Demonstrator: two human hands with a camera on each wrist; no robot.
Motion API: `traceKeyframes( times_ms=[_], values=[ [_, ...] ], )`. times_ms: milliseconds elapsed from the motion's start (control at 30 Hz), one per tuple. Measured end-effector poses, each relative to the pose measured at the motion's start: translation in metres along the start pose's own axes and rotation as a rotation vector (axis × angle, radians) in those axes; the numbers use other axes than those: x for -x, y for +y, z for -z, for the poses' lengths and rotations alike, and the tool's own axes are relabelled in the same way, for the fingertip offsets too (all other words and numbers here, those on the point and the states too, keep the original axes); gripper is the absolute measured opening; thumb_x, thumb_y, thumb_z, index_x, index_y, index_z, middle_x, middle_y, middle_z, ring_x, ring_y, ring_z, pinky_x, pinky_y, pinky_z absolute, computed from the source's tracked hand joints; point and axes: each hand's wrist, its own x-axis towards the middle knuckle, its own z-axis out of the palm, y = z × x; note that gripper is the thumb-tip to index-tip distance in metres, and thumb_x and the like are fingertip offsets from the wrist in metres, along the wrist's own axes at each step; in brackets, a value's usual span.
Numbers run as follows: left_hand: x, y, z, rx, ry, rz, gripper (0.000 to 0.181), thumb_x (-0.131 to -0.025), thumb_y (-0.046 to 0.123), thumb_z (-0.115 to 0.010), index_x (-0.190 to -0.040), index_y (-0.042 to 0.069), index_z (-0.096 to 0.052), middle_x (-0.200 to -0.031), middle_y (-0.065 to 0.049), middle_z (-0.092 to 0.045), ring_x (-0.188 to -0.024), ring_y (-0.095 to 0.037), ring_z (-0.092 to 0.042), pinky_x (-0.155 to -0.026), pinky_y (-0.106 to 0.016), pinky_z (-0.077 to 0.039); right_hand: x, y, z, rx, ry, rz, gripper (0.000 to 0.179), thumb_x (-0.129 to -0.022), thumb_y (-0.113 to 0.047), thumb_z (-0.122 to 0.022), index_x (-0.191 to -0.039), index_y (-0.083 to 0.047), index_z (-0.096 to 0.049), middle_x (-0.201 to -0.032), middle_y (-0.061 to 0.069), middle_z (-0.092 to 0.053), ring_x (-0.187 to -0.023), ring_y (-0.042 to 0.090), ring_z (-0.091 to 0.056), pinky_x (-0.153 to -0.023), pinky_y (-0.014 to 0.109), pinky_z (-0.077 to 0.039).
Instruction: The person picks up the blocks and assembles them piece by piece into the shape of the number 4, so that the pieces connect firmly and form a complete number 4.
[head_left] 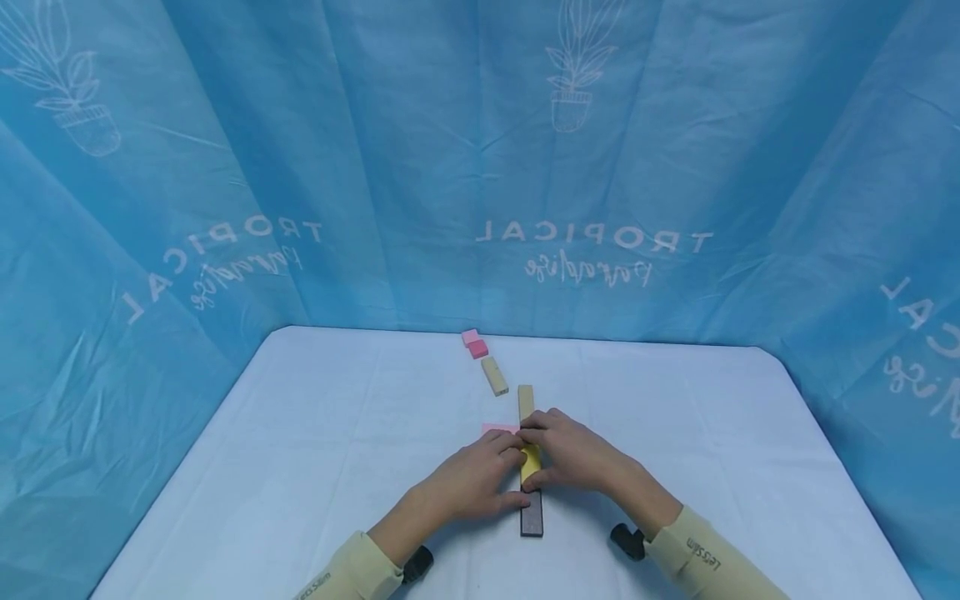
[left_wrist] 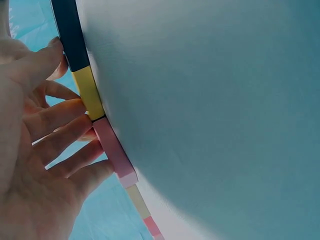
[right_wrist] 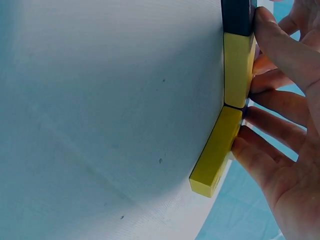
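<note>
Coloured block row touched by both hands on white-covered desk

On the near middle part of the desk (head_left: 360, 408), a yellow block (head_left: 530, 468) is set end to end with a dark grey block (head_left: 532, 518), which lies on the near side. At the far end of the row, a pale beige block (head_left: 526, 400) is seen in line. A pink block (head_left: 495, 427) is laid crosswise to the left, partly hidden by fingers.

The row is met from the left by the left hand (head_left: 480, 477), its thumb against the dark grey block, and from the right by the right hand (head_left: 579, 452). Each grip is wide: fingers are extended against the blocks, with none wrapped around.

Farther off, a second beige block (head_left: 494, 377) is placed at a slant, with a deep pink piece (head_left: 478, 350) and a light pink piece (head_left: 470, 337) beyond it. The desk is backed by a blue printed curtain (head_left: 420, 167).
</note>
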Motion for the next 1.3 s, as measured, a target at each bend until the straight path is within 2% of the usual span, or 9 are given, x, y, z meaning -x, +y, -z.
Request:
traceKeyframes(
  times_ms=[133, 400, 533, 633, 800, 967, 1200, 1300],
  values=[
    [0.001, -0.001, -0.002, 0.005, 0.011, -0.018, 0.060, -0.088, 0.059, -0.057, -0.125, 0.013, -0.059, -0.134, 0.001, -0.048, -0.128, -0.013, -0.039, -0.104, -0.032, -0.037, 0.000, 0.000, -0.001, 0.003, 0.007, 0.000, 0.068, -0.070, -0.059, -0.075, -0.125, -0.021, -0.064, -0.131, -0.004, -0.052, -0.118, 0.016, -0.045, -0.097, 0.034, -0.044],
    [0.002, -0.001, -0.003, 0.018, 0.002, 0.019, 0.066, -0.088, 0.061, -0.056, -0.131, 0.012, -0.056, -0.140, 0.000, -0.044, -0.131, -0.012, -0.037, -0.104, -0.033, -0.037, 0.000, 0.000, -0.001, 0.001, 0.014, 0.008, 0.067, -0.070, -0.058, -0.076, -0.125, -0.021, -0.065, -0.130, -0.004, -0.053, -0.115, 0.016, -0.047, -0.095, 0.033, -0.046],
    [0.002, -0.001, -0.002, 0.028, 0.019, 0.017, 0.068, -0.087, 0.060, -0.058, -0.134, 0.012, -0.055, -0.140, 0.001, -0.044, -0.131, -0.011, -0.038, -0.105, -0.032, -0.036, 0.000, 0.000, -0.001, -0.001, 0.008, 0.015, 0.071, -0.070, -0.059, -0.075, -0.128, -0.019, -0.063, -0.131, -0.004, -0.052, -0.117, 0.015, -0.046, -0.096, 0.032, -0.045],
    [0.002, -0.001, 0.000, 0.050, 0.036, 0.022, 0.064, -0.087, 0.057, -0.061, -0.132, 0.012, -0.056, -0.137, 0.001, -0.046, -0.129, -0.010, -0.040, -0.104, -0.031, -0.036, 0.000, -0.001, 0.000, 0.005, 0.005, 0.017, 0.075, -0.070, -0.062, -0.072, -0.131, -0.018, -0.061, -0.133, -0.004, -0.052, -0.118, 0.015, -0.045, -0.097, 0.032, -0.044],
    [0.002, -0.001, 0.002, 0.096, 0.040, 0.075, 0.060, -0.088, 0.056, -0.060, -0.131, 0.015, -0.058, -0.137, 0.003, -0.045, -0.127, -0.010, -0.041, -0.104, -0.031, -0.037, 0.000, -0.001, 0.000, 0.024, 0.003, 0.009, 0.079, -0.071, -0.064, -0.070, -0.133, -0.018, -0.059, -0.133, -0.004, -0.052, -0.118, 0.015, -0.045, -0.097, 0.032, -0.044],
    [0.003, -0.003, 0.006, 0.098, 0.046, 0.131, 0.054, -0.090, 0.051, -0.061, -0.132, 0.018, -0.058, -0.134, 0.004, -0.048, -0.123, -0.010, -0.045, -0.102, -0.032, -0.040, 0.000, -0.002, -0.001, 0.017, 0.004, 0.007, 0.077, -0.070, -0.062, -0.072, -0.132, -0.018, -0.060, -0.133, -0.003, -0.052, -0.116, 0.015, -0.046, -0.095, 0.032, -0.046],
    [0.001, -0.012, 0.016, 0.117, 0.126, 0.105, 0.037, -0.093, 0.032, -0.064, -0.125, 0.015, -0.060, -0.127, 0.003, -0.052, -0.115, -0.010, -0.051, -0.097, -0.031, -0.045, 0.000, -0.001, 0.000, 0.023, -0.007, -0.011, 0.077, -0.070, -0.061, -0.074, -0.131, -0.019, -0.060, -0.133, -0.004, -0.052, -0.117, 0.016, -0.045, -0.096, 0.034, -0.045],
    [0.001, -0.017, 0.022, 0.112, 0.131, 0.138, 0.038, -0.092, 0.030, -0.065, -0.126, 0.015, -0.060, -0.128, 0.002, -0.052, -0.116, -0.012, -0.051, -0.097, -0.033, -0.045, -0.001, -0.002, 0.000, 0.025, -0.010, -0.007, 0.077, -0.070, -0.061, -0.074, -0.131, -0.017, -0.061, -0.132, -0.003, -0.052, -0.116, 0.016, -0.046, -0.096, 0.034, -0.045]
  ],
)
